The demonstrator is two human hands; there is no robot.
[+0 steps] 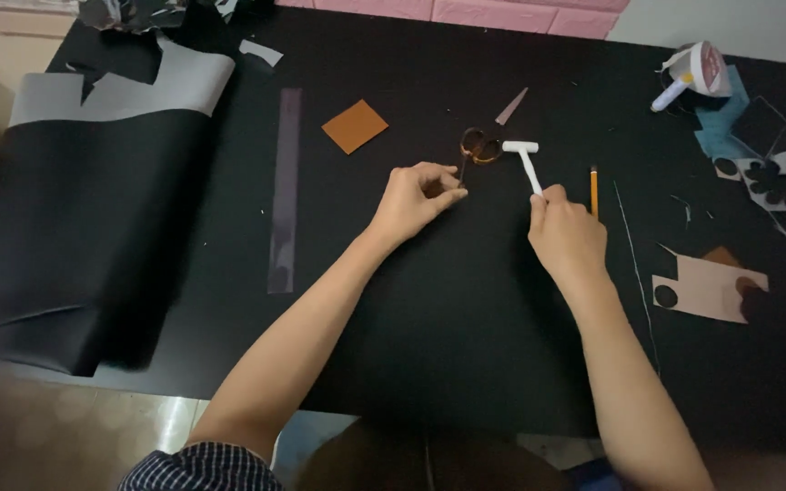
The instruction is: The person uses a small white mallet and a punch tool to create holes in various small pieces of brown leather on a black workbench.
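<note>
While the right hand (pixel 564 235) grips a white T-shaped mallet (pixel 525 160), left hand (pixel 414 198) pinching a thin dark punch (pixel 461 175), matte black table (pixel 429 300).

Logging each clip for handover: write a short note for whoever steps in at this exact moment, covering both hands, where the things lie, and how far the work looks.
Left hand: fingers pinched at something small and thin beside the scissors; what it is cannot be made out.
Right hand: gripping the handle of a small white hammer, head resting on the black table.
Nearby: pencil just right of the hammer, brown square and grey strip to the left, cut paper pieces at right.
Done: some shapes already cut out of the paper pieces. Left: cannot tell from this view.
</note>
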